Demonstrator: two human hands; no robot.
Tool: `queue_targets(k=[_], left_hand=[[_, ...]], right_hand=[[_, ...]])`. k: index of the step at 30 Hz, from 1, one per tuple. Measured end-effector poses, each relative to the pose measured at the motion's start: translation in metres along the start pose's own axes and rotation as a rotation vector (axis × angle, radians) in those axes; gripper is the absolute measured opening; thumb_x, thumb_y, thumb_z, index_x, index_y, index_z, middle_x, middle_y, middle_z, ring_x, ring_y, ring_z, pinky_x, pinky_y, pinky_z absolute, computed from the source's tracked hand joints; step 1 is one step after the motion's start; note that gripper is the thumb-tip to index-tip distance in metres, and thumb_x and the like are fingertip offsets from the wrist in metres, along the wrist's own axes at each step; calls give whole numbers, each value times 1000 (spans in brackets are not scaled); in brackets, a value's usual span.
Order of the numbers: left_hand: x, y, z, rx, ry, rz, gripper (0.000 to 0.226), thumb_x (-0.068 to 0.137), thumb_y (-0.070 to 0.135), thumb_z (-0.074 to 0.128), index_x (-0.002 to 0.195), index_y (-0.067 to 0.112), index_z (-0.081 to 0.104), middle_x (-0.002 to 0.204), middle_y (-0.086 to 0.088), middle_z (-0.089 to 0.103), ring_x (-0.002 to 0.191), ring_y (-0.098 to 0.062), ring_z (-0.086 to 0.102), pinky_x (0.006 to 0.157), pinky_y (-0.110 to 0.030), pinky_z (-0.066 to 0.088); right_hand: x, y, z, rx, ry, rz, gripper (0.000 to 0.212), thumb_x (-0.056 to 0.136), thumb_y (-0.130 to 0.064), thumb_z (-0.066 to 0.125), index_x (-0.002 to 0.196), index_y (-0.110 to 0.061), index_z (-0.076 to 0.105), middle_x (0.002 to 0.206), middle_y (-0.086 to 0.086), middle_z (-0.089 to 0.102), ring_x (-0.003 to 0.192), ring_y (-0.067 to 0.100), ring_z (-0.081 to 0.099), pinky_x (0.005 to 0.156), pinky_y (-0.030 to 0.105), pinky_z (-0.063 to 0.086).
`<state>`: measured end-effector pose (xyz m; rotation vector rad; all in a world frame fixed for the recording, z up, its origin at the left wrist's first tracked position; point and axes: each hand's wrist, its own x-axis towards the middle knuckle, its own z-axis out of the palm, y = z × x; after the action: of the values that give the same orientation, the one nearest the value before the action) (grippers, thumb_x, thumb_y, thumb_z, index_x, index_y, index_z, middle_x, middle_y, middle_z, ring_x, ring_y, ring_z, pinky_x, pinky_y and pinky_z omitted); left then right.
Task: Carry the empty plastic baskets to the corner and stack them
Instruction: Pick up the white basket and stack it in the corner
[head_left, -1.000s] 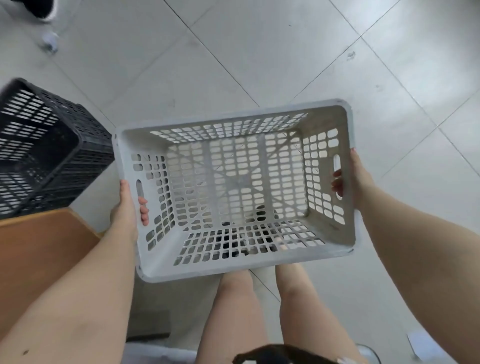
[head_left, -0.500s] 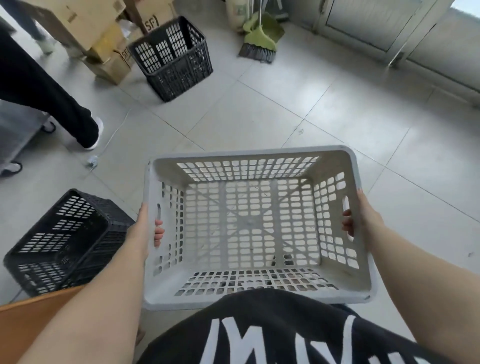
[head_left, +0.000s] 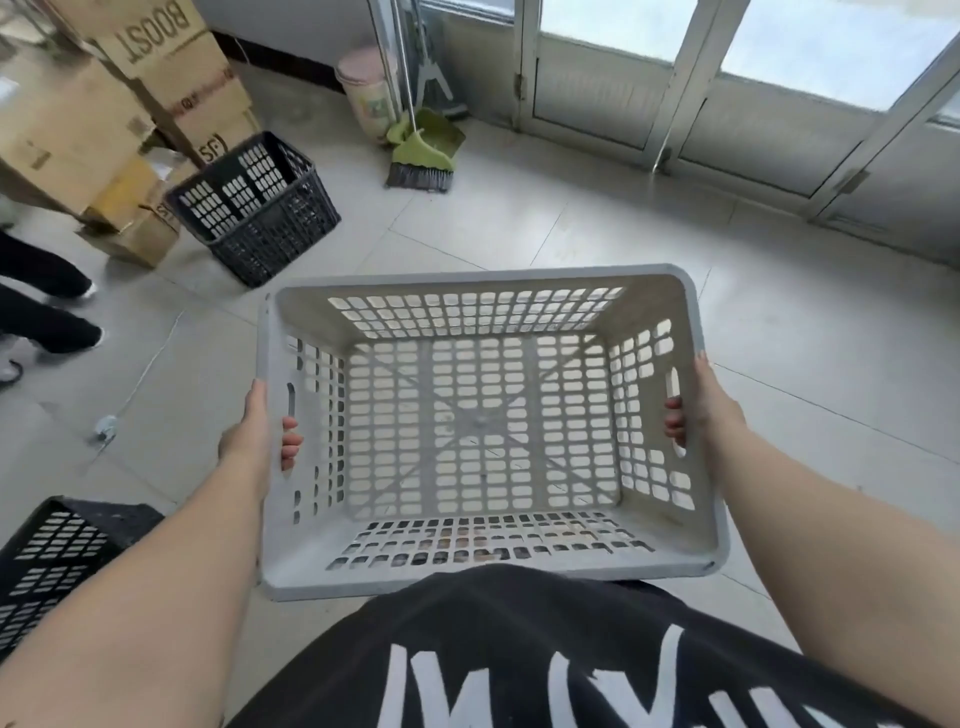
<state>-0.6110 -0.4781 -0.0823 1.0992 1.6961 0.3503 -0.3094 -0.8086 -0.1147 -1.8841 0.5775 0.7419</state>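
I'm gripping the grey basket (head_left: 483, 415), nothing inside, by both side handles: left hand (head_left: 254, 436), right hand (head_left: 701, 405). Black basket (head_left: 254, 213) ahead looking empty too.

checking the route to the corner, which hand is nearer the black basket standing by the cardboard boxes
Left. The left hand grips the grey basket on the side facing the black basket; the right hand grips the opposite side, farther away.
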Motion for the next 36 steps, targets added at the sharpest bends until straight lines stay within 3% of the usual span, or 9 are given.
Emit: queue_targets(k=[11, 20, 29, 32, 36], left_hand=[[24, 105, 164, 172, -203, 53, 67, 87, 69, 40, 72, 6, 54, 69, -10, 54, 54, -20, 44, 53, -31, 41], [30, 227, 346, 334, -441, 126, 62, 90, 67, 37, 71, 8, 46, 63, -9, 42, 52, -19, 32, 51, -30, 29], [-17, 312, 518, 496, -584, 282, 60, 79, 68, 36, 72, 9, 47, 61, -9, 44, 48, -22, 33, 46, -28, 29], [-45, 327, 573, 507, -603, 343, 66, 80, 72, 32, 72, 9, 48, 61, -10, 44, 48, -22, 33, 47, -28, 28], [-99, 337, 636, 475, -585, 426, 61, 80, 65, 41, 70, 6, 53, 60, -10, 47, 48, -22, 36, 47, -28, 30]], right_hand=[[62, -50, -62, 127, 257, 62, 76, 76, -78, 44, 68, -4, 62, 53, 10, 56, 49, 25, 52, 62, 33, 45], [121, -123, -102, 277, 430, 153, 80, 77, -82, 39, 69, -5, 61, 56, 7, 57, 50, 22, 52, 58, 30, 44], [174, -172, -172, 436, 561, 200, 78, 79, -81, 37, 72, -7, 61, 60, 5, 59, 52, 19, 55, 63, 31, 45], [199, -184, -204, 479, 586, 205, 78, 80, -80, 36, 71, -7, 60, 58, 5, 58, 52, 20, 54, 60, 30, 45], [230, -200, -256, 524, 606, 214, 76, 82, -78, 36, 71, -5, 58, 59, 6, 58, 51, 20, 53, 55, 28, 41]])
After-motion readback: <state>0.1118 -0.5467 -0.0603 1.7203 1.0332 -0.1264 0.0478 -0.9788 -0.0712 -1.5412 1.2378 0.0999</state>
